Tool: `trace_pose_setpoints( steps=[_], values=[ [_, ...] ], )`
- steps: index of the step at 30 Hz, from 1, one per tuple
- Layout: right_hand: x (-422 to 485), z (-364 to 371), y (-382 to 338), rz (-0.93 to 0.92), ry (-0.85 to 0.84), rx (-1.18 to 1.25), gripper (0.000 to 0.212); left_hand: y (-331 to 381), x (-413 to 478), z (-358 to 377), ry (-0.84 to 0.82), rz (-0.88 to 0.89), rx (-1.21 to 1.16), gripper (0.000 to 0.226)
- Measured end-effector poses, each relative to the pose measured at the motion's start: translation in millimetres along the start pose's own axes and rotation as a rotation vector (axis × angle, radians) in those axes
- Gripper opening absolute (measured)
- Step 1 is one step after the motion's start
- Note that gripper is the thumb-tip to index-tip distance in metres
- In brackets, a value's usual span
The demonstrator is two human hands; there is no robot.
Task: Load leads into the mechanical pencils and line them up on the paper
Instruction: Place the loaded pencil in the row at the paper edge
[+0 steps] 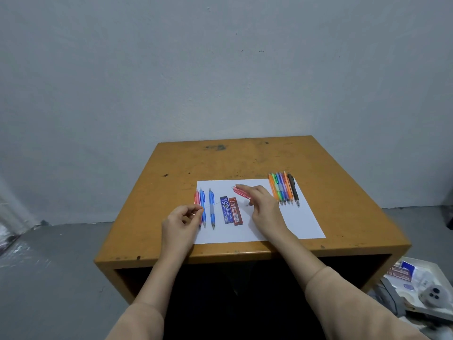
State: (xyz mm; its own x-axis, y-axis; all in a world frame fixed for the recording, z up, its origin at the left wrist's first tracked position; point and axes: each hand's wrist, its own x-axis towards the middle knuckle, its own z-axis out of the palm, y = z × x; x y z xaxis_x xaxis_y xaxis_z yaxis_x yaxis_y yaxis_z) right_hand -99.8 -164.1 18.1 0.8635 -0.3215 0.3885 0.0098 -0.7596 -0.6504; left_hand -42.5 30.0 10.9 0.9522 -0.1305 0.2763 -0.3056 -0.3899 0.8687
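Pinching what looks like a hair-thin lead (210, 206) between thumb and forefinger, the left hand (182, 223) hovers over the left edge of the paper (294, 224), its other fingers loosely curled. The right hand (261, 203) holds a translucent pink pencil (241, 193) above the middle of the sheet, gripped between thumb and fingertips with the remaining fingers spread. Lead and pencil are apart, so I judge this one is not yet loaded.

A row of three pencils (211, 207), one reddish and two blue, lies side by side at the sheet's left end with tips toward the person. It reads as the finished line, though no picture shows what is inside them. A bundle of coloured pencils (283, 190), orange, green, purple and black, lies packed together at the far right corner, probably waiting. If so, the task is well under halfway.

The pencils are slim plastic barrels, mostly see-through, with paler grip sleeves near the tips. Between the hands a blue lead case (225, 209) and a red lead case (235, 211) lie touching. Both are flat, narrow plastic boxes with printed labels. The paper is smooth, matte white. The tabletop (245, 158) is worn ochre wood, scuffed with dark marks. So thin a lead would likely snap easily.
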Motion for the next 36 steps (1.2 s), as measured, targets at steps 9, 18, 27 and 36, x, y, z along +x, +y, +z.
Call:
trace_pose_setpoints(
  steps=[9,18,27,36],
  values=[
    [-2,6,9,-0.018,-0.009,-0.048,0.044,1,1,11,0.001,0.004,-0.008,0.009],
    [-6,12,12,-0.215,0.069,-0.135,0.026,-11,-1,10,0.030,0.048,-0.039,0.009],
    [-5,13,17,-0.203,0.020,-0.193,0.034,-13,-4,10,0.009,0.183,0.011,0.007],
    [-6,10,15,-0.264,0.053,-0.192,0.029,-13,-6,8,0.011,0.193,-0.018,0.009]
  ],
)
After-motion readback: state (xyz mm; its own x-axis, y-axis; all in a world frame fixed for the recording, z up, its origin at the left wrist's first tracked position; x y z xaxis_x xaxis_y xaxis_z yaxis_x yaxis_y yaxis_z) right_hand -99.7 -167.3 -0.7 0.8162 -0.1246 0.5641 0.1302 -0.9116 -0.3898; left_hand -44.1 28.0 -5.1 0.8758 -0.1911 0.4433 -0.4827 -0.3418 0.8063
